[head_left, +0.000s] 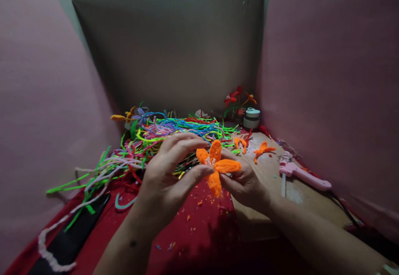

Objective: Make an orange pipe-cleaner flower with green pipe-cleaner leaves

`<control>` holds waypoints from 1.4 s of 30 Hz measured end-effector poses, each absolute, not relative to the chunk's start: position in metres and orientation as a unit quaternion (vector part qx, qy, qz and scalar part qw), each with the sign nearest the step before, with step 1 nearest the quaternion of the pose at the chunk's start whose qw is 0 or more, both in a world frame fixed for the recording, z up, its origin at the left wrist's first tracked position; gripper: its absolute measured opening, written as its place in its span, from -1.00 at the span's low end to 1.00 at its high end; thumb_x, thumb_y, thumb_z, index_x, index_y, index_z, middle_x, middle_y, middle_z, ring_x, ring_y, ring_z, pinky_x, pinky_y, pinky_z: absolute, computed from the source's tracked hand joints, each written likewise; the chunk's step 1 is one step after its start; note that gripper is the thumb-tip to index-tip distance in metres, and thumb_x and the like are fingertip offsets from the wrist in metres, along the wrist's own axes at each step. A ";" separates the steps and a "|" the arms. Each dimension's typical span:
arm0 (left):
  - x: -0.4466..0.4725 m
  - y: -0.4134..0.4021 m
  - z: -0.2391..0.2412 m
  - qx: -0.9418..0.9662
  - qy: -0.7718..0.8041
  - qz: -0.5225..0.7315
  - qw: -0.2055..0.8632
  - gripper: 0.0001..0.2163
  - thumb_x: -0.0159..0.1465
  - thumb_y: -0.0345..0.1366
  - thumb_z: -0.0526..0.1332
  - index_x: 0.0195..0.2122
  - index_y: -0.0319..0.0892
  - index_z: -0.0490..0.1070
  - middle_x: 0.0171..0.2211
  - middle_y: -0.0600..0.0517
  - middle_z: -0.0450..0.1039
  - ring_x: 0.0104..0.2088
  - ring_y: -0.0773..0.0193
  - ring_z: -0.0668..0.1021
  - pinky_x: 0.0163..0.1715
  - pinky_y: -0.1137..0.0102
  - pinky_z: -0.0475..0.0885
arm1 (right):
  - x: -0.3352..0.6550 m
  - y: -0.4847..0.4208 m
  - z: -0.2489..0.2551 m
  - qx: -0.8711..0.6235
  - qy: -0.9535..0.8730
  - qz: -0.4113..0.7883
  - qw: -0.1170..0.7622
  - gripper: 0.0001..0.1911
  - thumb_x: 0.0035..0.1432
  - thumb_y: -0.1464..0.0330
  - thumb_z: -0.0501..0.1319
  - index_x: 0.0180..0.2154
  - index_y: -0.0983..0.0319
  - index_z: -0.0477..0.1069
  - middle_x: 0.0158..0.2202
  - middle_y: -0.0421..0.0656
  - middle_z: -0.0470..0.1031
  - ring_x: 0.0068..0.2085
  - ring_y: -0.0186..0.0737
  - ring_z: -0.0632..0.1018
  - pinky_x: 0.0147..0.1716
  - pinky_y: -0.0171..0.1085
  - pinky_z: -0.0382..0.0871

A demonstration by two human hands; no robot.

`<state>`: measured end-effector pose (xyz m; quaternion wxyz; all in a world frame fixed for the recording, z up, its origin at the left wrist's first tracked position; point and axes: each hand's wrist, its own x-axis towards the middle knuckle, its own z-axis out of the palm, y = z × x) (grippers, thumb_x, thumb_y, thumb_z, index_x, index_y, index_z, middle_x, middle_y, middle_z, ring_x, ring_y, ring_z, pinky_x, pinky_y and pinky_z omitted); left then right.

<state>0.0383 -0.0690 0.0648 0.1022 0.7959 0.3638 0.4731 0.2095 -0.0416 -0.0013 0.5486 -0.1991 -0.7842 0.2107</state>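
Note:
An orange pipe-cleaner flower (215,179) with pale stamens at its centre is held up between my two hands. My right hand (243,181) is closed on it from behind and to the right; its fingertips and any stem are partly hidden by the petals. My left hand (174,169) curves round the flower's left side, the thumb tip touching near the stamens and the fingers bent by the upper left petal. Beyond the right hand, a loose orange petal piece (263,151) and an orange bent pipe cleaner (240,144) lie on the board.
A heap of coloured pipe cleaners (187,127) spreads across the back. A pink glue gun (302,175) rests on the brown board (264,208). Behind stand a round container (251,119) and red flowers (232,97). Pink side walls (336,79) flank the red cloth (193,241).

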 end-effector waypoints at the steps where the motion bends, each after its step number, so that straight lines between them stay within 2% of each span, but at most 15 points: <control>1: 0.041 -0.071 0.066 0.825 0.346 0.446 0.045 -0.76 0.12 -0.30 0.25 -0.15 -0.11 0.42 -0.08 -0.04 0.40 -0.03 0.17 0.40 -0.02 0.25 0.32 | 0.209 -0.042 -0.001 -0.196 -0.784 0.211 0.549 -0.88 0.15 0.39 0.11 -0.41 0.20 0.37 -0.33 -0.14 0.40 -0.26 -0.23 0.37 -0.21 -0.15 0.29; 3: 0.045 -0.072 0.064 0.862 0.306 0.403 -0.019 -0.72 0.15 -0.33 0.22 -0.09 -0.14 0.39 -0.03 -0.06 0.38 0.03 0.16 0.36 0.05 0.22 0.27 | 0.209 -0.042 -0.002 -0.192 -0.782 0.221 0.550 -0.92 0.14 0.41 0.12 -0.39 0.19 0.37 -0.30 -0.14 0.40 -0.24 -0.24 0.38 -0.20 -0.16 0.30; 7: 0.048 -0.066 0.055 0.888 0.267 0.372 -0.039 -0.67 0.21 -0.33 0.16 0.02 -0.20 0.31 0.06 -0.11 0.33 0.14 0.13 0.26 0.12 0.18 0.22 | 0.208 -0.043 -0.004 -0.187 -0.777 0.235 0.553 -0.91 0.13 0.42 0.12 -0.41 0.19 0.37 -0.30 -0.15 0.42 -0.21 -0.24 0.41 -0.21 -0.19 0.33; 13: 0.049 -0.062 0.047 0.890 0.257 0.374 -0.038 -0.57 0.20 -0.26 0.17 0.09 -0.21 0.21 0.04 -0.15 0.35 0.13 0.12 0.30 0.10 0.15 0.26 | 0.210 -0.045 0.000 -0.193 -0.760 0.249 0.569 -0.88 0.15 0.38 0.11 -0.36 0.16 0.43 -0.30 -0.16 0.46 -0.19 -0.24 0.44 -0.21 -0.19 0.34; 17: 0.048 -0.063 0.046 0.886 0.256 0.383 -0.054 -0.55 0.20 -0.31 0.17 0.13 -0.16 0.16 0.06 -0.12 0.33 0.12 0.11 0.29 0.10 0.12 0.23 | 0.211 -0.045 0.000 -0.216 -0.754 0.273 0.557 -0.83 0.16 0.32 0.11 -0.38 0.14 0.47 -0.34 -0.18 0.47 -0.20 -0.22 0.45 -0.18 -0.16 0.35; 23: 0.046 -0.063 0.044 0.892 0.255 0.365 -0.075 -0.68 0.19 -0.35 0.19 -0.01 -0.15 0.34 0.02 -0.09 0.35 0.08 0.13 0.30 0.07 0.15 0.25 | 0.208 -0.040 -0.002 -0.183 -0.756 0.272 0.566 -0.85 0.12 0.37 0.12 -0.30 0.15 0.46 -0.26 -0.15 0.45 -0.17 -0.24 0.43 -0.12 -0.16 0.32; 28: 0.045 -0.063 0.040 0.896 0.277 0.343 -0.050 -0.63 0.21 -0.32 0.16 0.07 -0.14 0.28 0.06 -0.10 0.28 0.08 0.16 0.29 0.06 0.19 0.24 | 0.206 -0.041 0.001 -0.183 -0.732 0.292 0.587 -0.87 0.09 0.45 0.13 -0.37 0.18 0.45 -0.36 -0.19 0.44 -0.30 -0.32 0.45 -0.27 -0.29 0.37; 33: 0.047 -0.061 0.034 0.895 0.277 0.348 -0.036 -0.60 0.24 -0.31 0.11 0.12 -0.16 0.20 0.09 -0.12 0.20 0.10 0.18 0.25 0.08 0.23 0.23 | 0.204 -0.043 0.002 -0.184 -0.707 0.332 0.596 -0.87 0.06 0.48 0.12 -0.45 0.20 0.41 -0.48 -0.27 0.38 -0.44 -0.41 0.39 -0.44 -0.38 0.32; 37: 0.049 -0.059 0.030 0.894 0.269 0.355 -0.052 -0.60 0.27 -0.31 0.07 0.14 -0.18 0.17 0.12 -0.14 0.17 0.14 0.14 0.20 0.11 0.19 0.18 | 0.204 -0.040 -0.002 -0.189 -0.699 0.354 0.592 -0.85 0.07 0.49 0.11 -0.47 0.20 0.39 -0.53 -0.29 0.33 -0.48 -0.42 0.35 -0.45 -0.37 0.31; 42: 0.048 -0.059 0.030 0.895 0.274 0.344 -0.068 -0.61 0.27 -0.32 0.06 0.14 -0.14 0.18 0.13 -0.12 0.15 0.15 0.12 0.18 0.12 0.17 0.16 | 0.204 -0.037 -0.003 -0.190 -0.692 0.351 0.602 -0.85 0.07 0.46 0.12 -0.47 0.20 0.43 -0.49 -0.25 0.35 -0.43 -0.39 0.37 -0.38 -0.34 0.34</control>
